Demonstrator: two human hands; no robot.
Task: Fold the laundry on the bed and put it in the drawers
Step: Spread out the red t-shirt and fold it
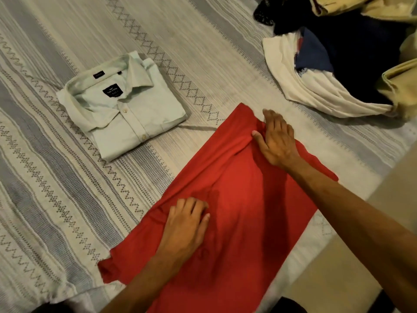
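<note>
A red garment [237,211] lies spread flat near the bed's front edge. My left hand [186,224] rests on its left side, fingers curled into the cloth near the edge. My right hand [276,138] lies on its far end, thumb and fingers bunching a fold of the red fabric. A pale green collared shirt [123,105] sits folded on the bed to the far left, apart from both hands.
A pile of unfolded laundry [338,64] in white, navy and beige lies at the far right of the striped bedspread [67,199]. The bed's edge and the floor [361,267] show at the lower right.
</note>
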